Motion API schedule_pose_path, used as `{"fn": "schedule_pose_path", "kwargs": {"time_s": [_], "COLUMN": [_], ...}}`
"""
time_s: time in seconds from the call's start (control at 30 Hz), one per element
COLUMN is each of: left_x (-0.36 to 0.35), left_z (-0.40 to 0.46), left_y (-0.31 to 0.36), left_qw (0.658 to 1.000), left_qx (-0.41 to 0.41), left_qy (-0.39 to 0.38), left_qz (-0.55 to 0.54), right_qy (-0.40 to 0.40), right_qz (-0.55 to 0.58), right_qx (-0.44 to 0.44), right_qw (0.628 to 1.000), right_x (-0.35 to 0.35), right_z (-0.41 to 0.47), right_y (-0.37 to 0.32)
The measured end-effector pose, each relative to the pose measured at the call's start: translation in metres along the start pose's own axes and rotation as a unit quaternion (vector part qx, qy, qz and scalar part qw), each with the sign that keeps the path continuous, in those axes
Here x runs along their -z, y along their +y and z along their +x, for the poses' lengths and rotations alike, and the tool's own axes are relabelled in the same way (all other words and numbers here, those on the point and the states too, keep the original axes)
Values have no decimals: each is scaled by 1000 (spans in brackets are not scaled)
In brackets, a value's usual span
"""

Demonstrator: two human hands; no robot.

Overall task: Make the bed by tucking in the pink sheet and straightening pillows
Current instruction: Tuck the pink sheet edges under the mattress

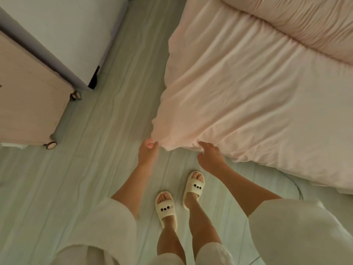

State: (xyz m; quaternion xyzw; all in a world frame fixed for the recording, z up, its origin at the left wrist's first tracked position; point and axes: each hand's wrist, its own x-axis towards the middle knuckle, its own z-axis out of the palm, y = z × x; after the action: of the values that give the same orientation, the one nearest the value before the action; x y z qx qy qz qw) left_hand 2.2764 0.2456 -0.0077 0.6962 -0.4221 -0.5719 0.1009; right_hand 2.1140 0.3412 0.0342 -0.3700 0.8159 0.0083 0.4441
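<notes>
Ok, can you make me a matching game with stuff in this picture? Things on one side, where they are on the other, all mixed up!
Things:
1. pale pink bed sheet
2. cream slide slippers with black dots
3. light wooden cabinet on small wheels
4. left hand

Places or states:
A. on the person's feet
B. standing on the floor, far left
C. at the hanging sheet corner, fingertips pinched
D. spread over the bed, corner drooping down

Pairs: 1-D, 2-A, 3-B, 4-C

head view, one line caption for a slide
Both hands reach the pink sheet corner at the bed's edge.
</notes>
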Motion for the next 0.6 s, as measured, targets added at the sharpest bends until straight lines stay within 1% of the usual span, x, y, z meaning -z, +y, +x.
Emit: {"fn": "schedule_pose_path", "kwargs": {"time_s": [0.07, 0.17, 0.27, 0.3, 0.37, 0.43, 0.5, 0.6], "left_x": [-20, -55, -82, -90, -103, -112, -111, -105], "left_z": [9, 37, 70, 81, 100, 111, 118, 125], "left_y": [20, 50, 74, 82, 95, 102, 103, 104], "left_qw": [1000, 992, 971, 958, 933, 915, 900, 904], "left_qx": [-22, -69, -143, -165, -175, -188, -221, -225], "left_qy": [-14, -15, 34, 59, 93, 116, 140, 146], "left_qz": [13, 102, 189, 228, 301, 336, 349, 333], "right_qy": [13, 50, 97, 129, 174, 174, 159, 140], "right_qz": [-28, -84, -164, -201, -264, -319, -329, -316], "right_qx": [-2, 20, 72, 100, 154, 191, 220, 244], "right_qw": [1000, 995, 979, 966, 936, 912, 904, 906], "right_x": [14, 39, 58, 63, 66, 68, 72, 74], "right_z": [12, 44, 79, 91, 110, 124, 130, 135], "right_y": [10, 26, 37, 41, 50, 57, 57, 52]}}
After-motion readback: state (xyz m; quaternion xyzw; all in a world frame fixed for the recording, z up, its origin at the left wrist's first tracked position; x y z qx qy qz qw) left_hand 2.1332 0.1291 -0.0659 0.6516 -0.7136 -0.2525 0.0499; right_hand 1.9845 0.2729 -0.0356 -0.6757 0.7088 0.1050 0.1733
